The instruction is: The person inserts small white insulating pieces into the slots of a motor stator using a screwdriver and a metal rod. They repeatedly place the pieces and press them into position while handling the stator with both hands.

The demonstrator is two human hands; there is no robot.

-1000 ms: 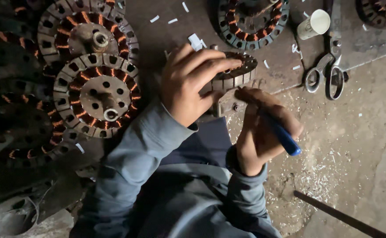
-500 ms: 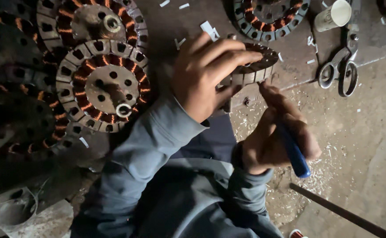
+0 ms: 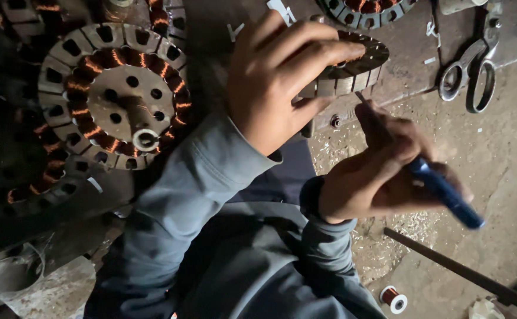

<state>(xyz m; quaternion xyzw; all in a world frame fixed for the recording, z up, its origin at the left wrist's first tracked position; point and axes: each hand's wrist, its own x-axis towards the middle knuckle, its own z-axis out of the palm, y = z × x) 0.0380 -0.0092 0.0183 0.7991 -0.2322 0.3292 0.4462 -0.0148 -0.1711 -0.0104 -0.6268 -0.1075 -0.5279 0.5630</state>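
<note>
My left hand (image 3: 282,77) grips a round slotted metal stator (image 3: 359,65) with copper windings and holds it at the bench edge. My right hand (image 3: 382,171) is closed on a blue-handled tool (image 3: 444,192); its thin metal tip points up at the stator's rim, just below the slots. Both arms wear grey-blue sleeves. Much of the stator is hidden under my left fingers.
A larger wound stator (image 3: 113,94) lies left on the bench, with more stators around it and at the top (image 3: 367,12). Metal scissors (image 3: 468,74) lie at the right. On the dusty floor are a long metal rod (image 3: 465,274) and a small wire spool (image 3: 393,297).
The view has shifted closer and down. My right hand with the blue tool has moved up toward the stator's rim. My left hand keeps its grip.
</note>
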